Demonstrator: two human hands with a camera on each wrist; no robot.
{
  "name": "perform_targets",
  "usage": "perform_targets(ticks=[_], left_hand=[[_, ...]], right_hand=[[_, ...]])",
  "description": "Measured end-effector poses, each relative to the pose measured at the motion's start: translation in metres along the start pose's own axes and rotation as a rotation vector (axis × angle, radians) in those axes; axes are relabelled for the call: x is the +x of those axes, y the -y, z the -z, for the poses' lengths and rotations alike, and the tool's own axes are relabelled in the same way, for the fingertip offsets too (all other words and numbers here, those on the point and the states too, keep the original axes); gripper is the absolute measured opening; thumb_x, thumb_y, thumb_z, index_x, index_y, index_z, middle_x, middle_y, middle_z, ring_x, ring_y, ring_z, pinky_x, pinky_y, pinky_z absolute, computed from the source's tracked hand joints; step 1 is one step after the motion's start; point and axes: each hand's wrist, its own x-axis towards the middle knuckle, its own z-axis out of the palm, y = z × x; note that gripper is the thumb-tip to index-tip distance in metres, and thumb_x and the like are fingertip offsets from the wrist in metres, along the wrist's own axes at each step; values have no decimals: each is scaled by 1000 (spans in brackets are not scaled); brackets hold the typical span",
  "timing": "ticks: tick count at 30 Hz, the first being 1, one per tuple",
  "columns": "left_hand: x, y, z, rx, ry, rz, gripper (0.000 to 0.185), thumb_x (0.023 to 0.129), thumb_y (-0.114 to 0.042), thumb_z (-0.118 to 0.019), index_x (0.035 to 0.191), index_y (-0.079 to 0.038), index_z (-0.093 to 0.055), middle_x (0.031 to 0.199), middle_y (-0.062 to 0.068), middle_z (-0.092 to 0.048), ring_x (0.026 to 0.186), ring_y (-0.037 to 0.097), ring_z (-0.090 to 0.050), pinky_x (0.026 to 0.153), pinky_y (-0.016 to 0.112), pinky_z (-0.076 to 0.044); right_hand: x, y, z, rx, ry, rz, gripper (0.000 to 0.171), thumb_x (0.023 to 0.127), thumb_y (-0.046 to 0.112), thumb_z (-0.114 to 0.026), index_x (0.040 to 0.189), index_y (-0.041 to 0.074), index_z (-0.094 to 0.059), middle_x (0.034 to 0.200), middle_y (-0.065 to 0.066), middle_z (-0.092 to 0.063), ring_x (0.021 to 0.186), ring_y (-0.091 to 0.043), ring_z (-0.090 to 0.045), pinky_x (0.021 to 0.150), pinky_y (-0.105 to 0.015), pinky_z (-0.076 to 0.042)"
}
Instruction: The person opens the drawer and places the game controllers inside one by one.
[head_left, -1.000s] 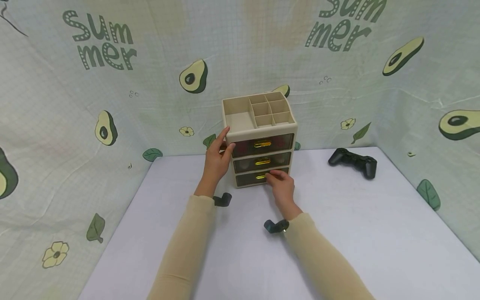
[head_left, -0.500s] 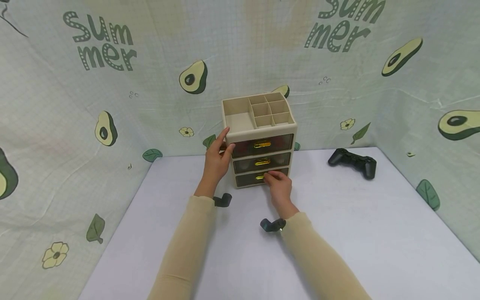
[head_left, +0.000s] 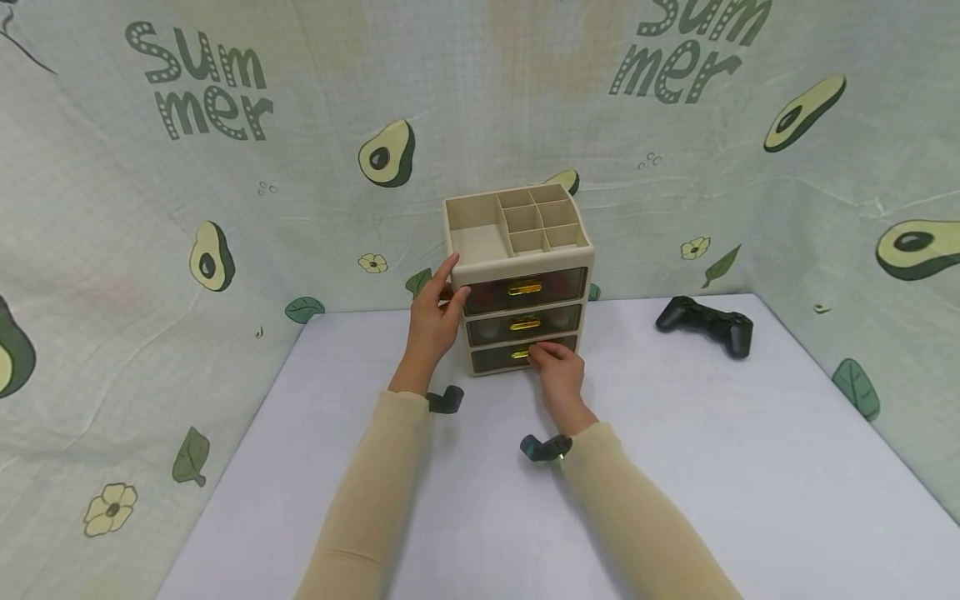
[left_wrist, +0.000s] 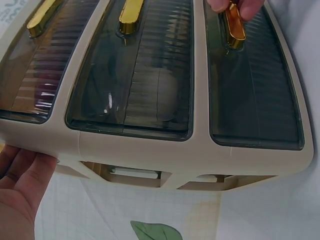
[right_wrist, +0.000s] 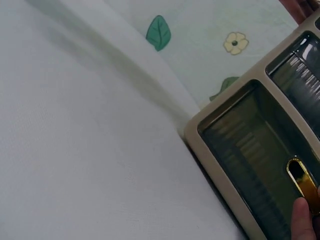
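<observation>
A beige desktop drawer organizer [head_left: 521, 261] stands upright, with a divided top and three dark see-through drawers, all flush with the frame. At the bottom drawer [head_left: 495, 360], my right hand [head_left: 561, 379] pinches the gold handle [left_wrist: 235, 31] between thumb and fingertips. The left hand [head_left: 437, 321] rests against the organizer's left side near the top, its fingers [left_wrist: 30, 175] fairly straight on the side wall. Through the middle drawer [left_wrist: 135, 85] a pale rounded shape shows dimly. Something reddish lies behind the top drawer's front [head_left: 487, 297]. What the bottom drawer contains is too dark to tell.
A black game controller [head_left: 707, 325] lies on the white table [head_left: 675, 467], right of the organizer. Behind stands a cloth backdrop [head_left: 315, 217] printed with avocados and leaves. Each wrist wears a small dark camera mount [head_left: 546, 448].
My right hand has shifted slightly left along the bottom drawer's handle, then stayed there. The left hand, the organizer and its drawers have not visibly moved.
</observation>
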Motion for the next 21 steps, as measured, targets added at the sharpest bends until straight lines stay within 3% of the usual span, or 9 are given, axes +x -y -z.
perform_targets(ticks=[11,21], left_hand=[[0,1,-1,-12,-7,-4,53,98,-28,-57,148,-30,-40,112,12,-59,101,25,-64,83,41,-56],[0,3,-1,-18,-11,-22,53,98,-28,-57,148,-27,-40,109,13,-60,99,25,-65,82,41,-56]], right_hand=[[-3,0,6,-34,10,-4,20,90,7,-67,106,-4,-66,106,-14,-62,85,-12,-69,86,-30,-56],[-8,0,13,-28,22,-2,19,88,3,-69,103,-8,-66,97,-10,-63,80,-12,-68,90,-38,-55]])
